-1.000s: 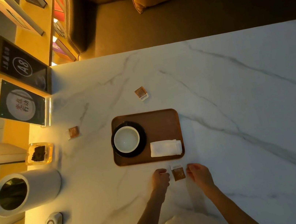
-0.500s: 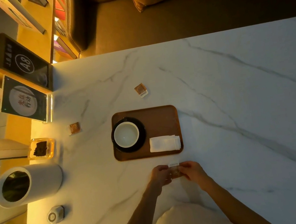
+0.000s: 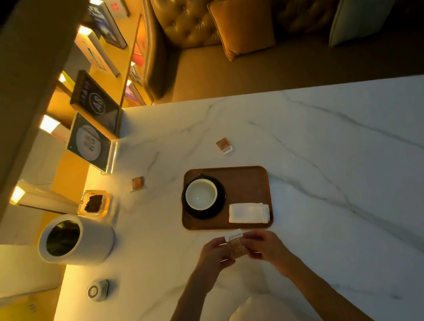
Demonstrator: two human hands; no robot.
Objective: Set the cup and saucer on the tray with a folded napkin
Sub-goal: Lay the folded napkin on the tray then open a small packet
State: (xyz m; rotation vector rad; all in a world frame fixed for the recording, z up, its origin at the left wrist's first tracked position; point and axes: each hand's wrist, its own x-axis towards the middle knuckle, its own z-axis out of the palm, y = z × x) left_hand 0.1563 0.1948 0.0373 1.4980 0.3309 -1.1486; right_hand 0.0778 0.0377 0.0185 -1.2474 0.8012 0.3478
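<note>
A brown wooden tray (image 3: 247, 182) lies on the white marble table. On its left half a white cup (image 3: 201, 195) stands on a black saucer (image 3: 220, 200). A folded white napkin (image 3: 249, 212) rests in the tray's near right corner. Just in front of the tray, my left hand (image 3: 214, 253) and my right hand (image 3: 264, 244) pinch a small brown sachet (image 3: 237, 247) between them, lifted off the table.
Two more sachets lie on the table, one (image 3: 223, 145) beyond the tray and one (image 3: 137, 183) to its left. A white canister (image 3: 75, 239), a glass dish of dark leaves (image 3: 93, 204) and a small round device (image 3: 97, 290) stand at left. Sign stands (image 3: 90, 142) line the far left edge.
Both hands closed on the sachet that lay on the table between them and lifted it. The camera tilted up, showing more of the sofa.
</note>
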